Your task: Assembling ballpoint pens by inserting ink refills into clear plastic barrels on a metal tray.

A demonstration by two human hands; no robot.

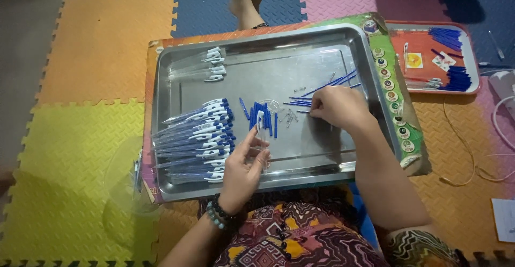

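Observation:
A steel tray [300, 162] lies on a board in front of me. My left hand [242, 168] hovers over the tray's near edge, pinching a clear pen barrel with a white clip [260, 125] that points up and away. My right hand [338, 108] rests on the tray's right half, fingertips on thin blue ink refills [327, 84]. Between my hands lie small blue pen parts [263, 114] and tiny metal springs [289, 117]. A pile of assembled blue and white pens [201, 138] fills the tray's left side. A few more pens [204, 66] sit at its far left corner.
A second, orange tray [472, 58] with blue refills and parts sits at the far right. Cables [472, 154] trail over the coloured foam floor mats. Another person's foot [248, 7] stands beyond the tray. A clear bag [126, 181] lies at the tray's near left corner.

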